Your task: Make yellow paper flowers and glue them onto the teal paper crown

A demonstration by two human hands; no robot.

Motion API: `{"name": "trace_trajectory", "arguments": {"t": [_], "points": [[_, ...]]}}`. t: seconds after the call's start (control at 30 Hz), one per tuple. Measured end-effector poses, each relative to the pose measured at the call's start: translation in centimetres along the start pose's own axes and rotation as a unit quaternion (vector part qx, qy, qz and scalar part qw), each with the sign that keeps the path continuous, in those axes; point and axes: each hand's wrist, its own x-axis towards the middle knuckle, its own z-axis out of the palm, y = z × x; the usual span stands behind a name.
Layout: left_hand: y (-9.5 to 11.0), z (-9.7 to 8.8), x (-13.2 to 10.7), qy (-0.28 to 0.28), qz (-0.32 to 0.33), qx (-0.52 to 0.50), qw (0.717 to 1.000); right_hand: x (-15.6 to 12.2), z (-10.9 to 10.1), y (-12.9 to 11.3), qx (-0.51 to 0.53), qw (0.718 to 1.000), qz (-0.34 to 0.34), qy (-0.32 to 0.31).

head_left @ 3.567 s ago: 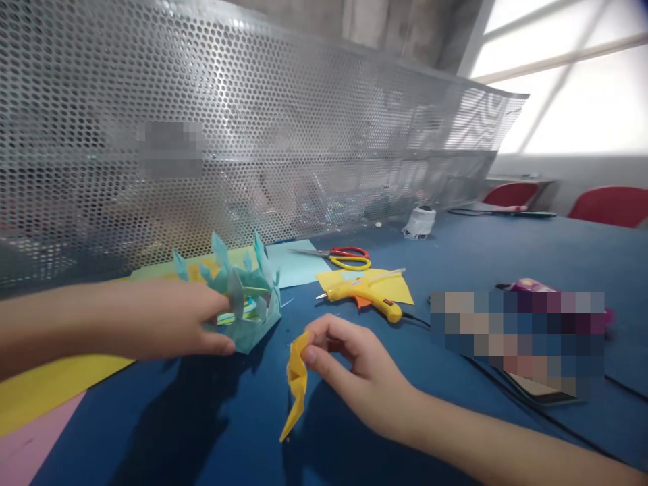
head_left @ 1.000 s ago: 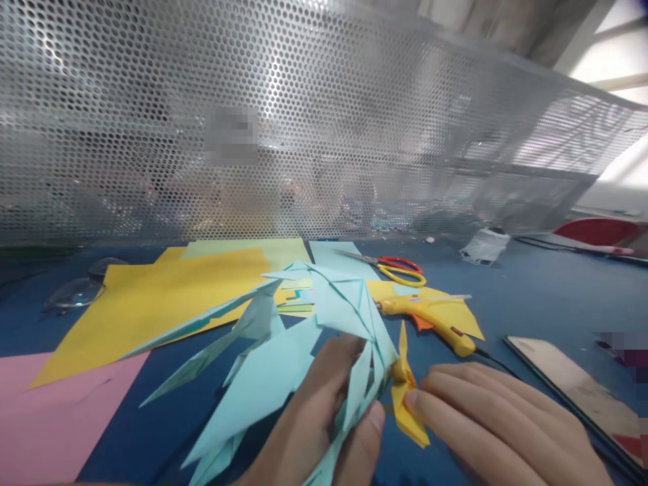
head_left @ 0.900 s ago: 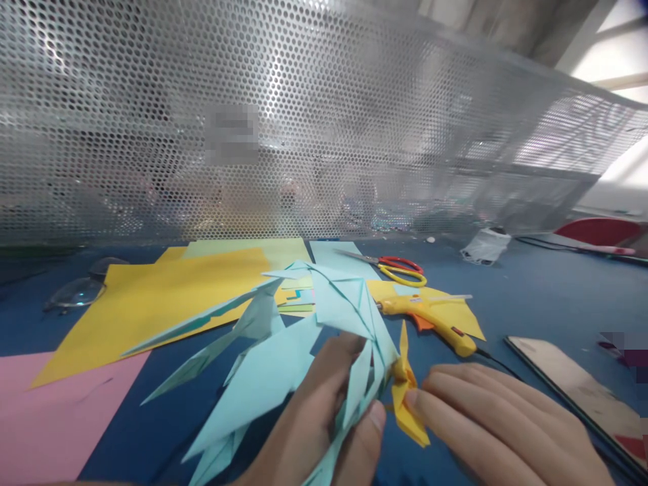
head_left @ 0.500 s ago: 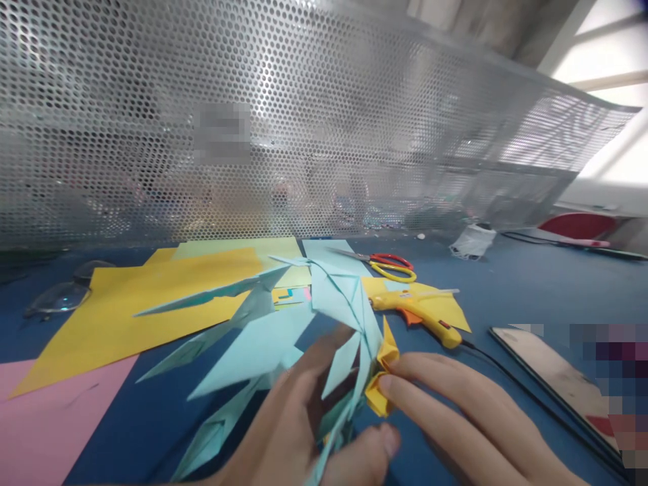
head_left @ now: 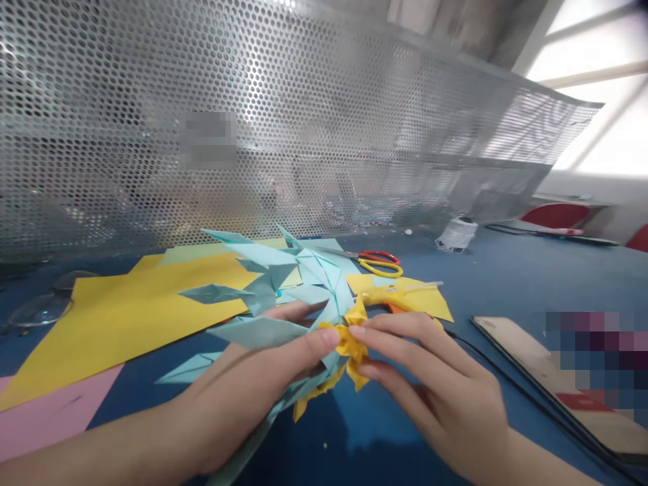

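Observation:
A ring of folded light-blue paper with pointed leaf-like pieces is held up over the blue table. My left hand is closed around the ring's near side, its thumb pressing on a folded yellow paper flower. The fingertips of my right hand pinch that flower from the right, against the ring's edge. Below the thumb, more yellow folded paper shows along the ring. Behind my right hand lies a yellow glue gun, partly covered by the fingers.
Scissors with red and yellow handles lie behind the ring. Yellow sheets and a pink sheet spread to the left, near glasses. A phone and black cord are on the right. A perforated metal panel stands behind.
The ring has turned, bringing the yellow flower to face me. My left thumb has moved up onto the flower, and my right fingers have shifted left with it. The view has swung slightly right.

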Motion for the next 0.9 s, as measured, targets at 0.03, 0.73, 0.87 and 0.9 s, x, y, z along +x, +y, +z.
{"name": "trace_trajectory", "arguments": {"t": [0.03,0.73,0.87,0.9], "points": [[0.4,0.0,0.1,-0.008,-0.026,-0.020,0.999,0.0,0.1,0.0,0.001,1.000,0.005,0.005],[2.1,-0.1,0.9,-0.078,-0.062,-0.107,0.989,0.5,0.6,-0.3,0.004,0.998,0.035,0.047],[2.1,-0.1,0.3,-0.042,-0.037,-0.022,0.998,0.5,0.4,-0.4,0.002,0.998,0.017,0.056],[2.4,-0.1,0.0,-0.037,-0.009,0.011,0.999,0.4,0.3,-0.4,0.001,0.998,0.011,0.058]]}}
